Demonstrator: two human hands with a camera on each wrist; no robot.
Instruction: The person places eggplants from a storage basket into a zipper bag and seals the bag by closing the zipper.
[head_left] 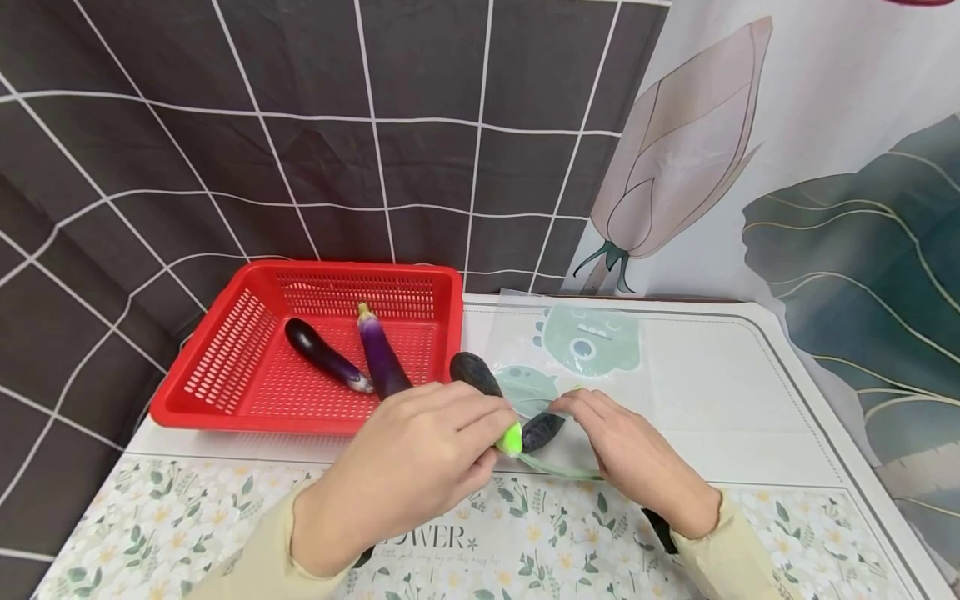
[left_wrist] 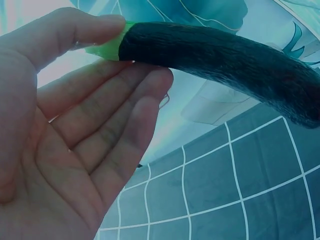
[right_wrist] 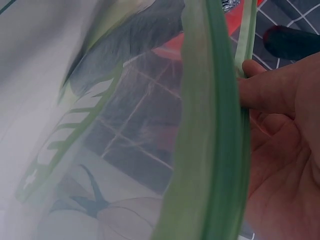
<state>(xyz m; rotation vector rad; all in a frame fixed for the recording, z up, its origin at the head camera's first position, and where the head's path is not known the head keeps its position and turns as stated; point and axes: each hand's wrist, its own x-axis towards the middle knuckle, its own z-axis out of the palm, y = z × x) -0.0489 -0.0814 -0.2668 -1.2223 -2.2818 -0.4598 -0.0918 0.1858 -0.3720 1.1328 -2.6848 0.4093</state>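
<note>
My left hand (head_left: pixel 431 467) pinches the bright green end of a dark, wrinkled cucumber-like vegetable (left_wrist: pixel 215 55) between thumb and fingers. Its dark body points away toward the basket in the head view. With thumb and fingers, my right hand (head_left: pixel 637 450) pinches the green zip edge (right_wrist: pixel 225 130) of a clear zip bag (head_left: pixel 517 321) printed with green cartoon creatures. A second dark vegetable (head_left: pixel 542 431) shows between the hands at the bag; whether it lies inside, I cannot tell.
A red plastic basket (head_left: pixel 195 400) stands at the left with two purple eggplants, one dark (head_left: pixel 318 352) and one with a pale top (head_left: pixel 381 354). The white table (head_left: pixel 720 392) has a floral-printed front strip. Behind it hang a dark grid cloth (head_left: pixel 427 167) and a flower-printed curtain.
</note>
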